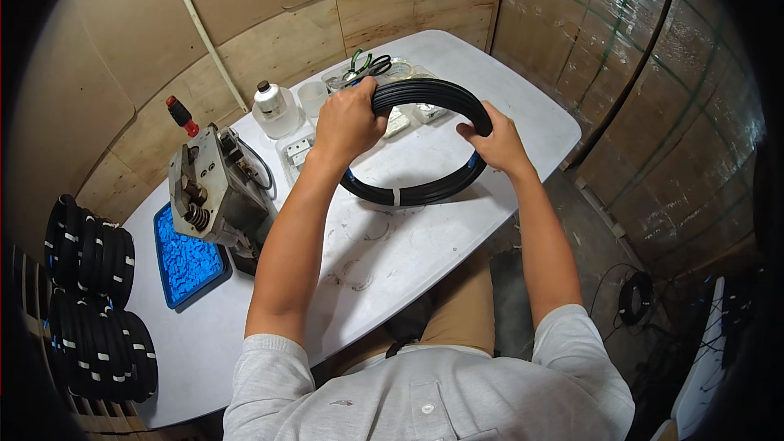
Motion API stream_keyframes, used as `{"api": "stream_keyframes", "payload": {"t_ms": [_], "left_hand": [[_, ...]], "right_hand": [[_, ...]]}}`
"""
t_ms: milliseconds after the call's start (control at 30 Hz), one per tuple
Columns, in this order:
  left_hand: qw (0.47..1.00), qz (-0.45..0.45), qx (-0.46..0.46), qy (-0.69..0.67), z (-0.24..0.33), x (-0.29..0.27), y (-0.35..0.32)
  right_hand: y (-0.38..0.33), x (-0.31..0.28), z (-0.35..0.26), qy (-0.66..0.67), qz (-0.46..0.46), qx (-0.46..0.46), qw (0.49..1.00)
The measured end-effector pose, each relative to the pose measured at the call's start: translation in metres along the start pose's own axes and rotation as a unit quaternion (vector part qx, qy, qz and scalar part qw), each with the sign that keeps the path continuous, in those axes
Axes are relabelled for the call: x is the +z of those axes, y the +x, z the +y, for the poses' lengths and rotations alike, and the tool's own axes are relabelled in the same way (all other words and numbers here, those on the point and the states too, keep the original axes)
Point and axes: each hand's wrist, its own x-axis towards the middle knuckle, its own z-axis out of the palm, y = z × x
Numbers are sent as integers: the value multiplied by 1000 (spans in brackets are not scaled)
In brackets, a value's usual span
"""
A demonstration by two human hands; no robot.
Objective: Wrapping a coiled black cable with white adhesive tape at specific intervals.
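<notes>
**Cable coil held up over surface, both hands on it**

White oval plastic surface [425,237] w/ scuff marks, plywood walls behind. Person seated at near edge, grey shirt, forearms reaching fwd.

Stack of black cable coils w/ white tape bands [94,302] at far left, off the surface edge, piled several deep.

Black ring-shaped coil of thin cable [425,192]: centre of surface, tilted up toward the person, lower arc near or resting on the top (can't tell which), upper arc raised. White tape band on lower arc, blue bits showing at both sides.

Grey metal machine w/ rollers and spring [216,196], left of coil, well apart from it. Blue rectangular tray of small blue pieces [189,260] just beside it on the left.

Left hand [349,118]: clenched over upper-left arc, fingers wrapped round the bundle. Right hand [494,143]: closed on right arc, thumb on the outside.

Clear plastic bottle w/ dark cap [274,108] and green-handled pliers [363,61] at back, behind coil.

Handling, est.: moderate wt, many turns bundled. Semi-stiff, holds ring shape but would likely sag or spring open if a band slips. Jacket looks smooth, prob. a bit slippery. Best hold = two opposite arcs, whole bundle enclosed, near the bands, not single strands.
</notes>
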Motion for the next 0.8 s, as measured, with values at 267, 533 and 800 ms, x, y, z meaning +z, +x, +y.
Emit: {"api": "stream_keyframes", "payload": {"t_ms": [267, 533, 800], "left_hand": [[999, -35, -1, -1, 15, -8, 5], [994, -65, -21, -84, -13, -17, 4], [994, -63, -6, -93, 6, -13, 12]], "right_hand": [[23, -11, -56, -61, -107, -148, 981], [32, -2, -82, -116, -180, -78, 974], [57, -13, -63, -109, -191, -109, 970]]}}
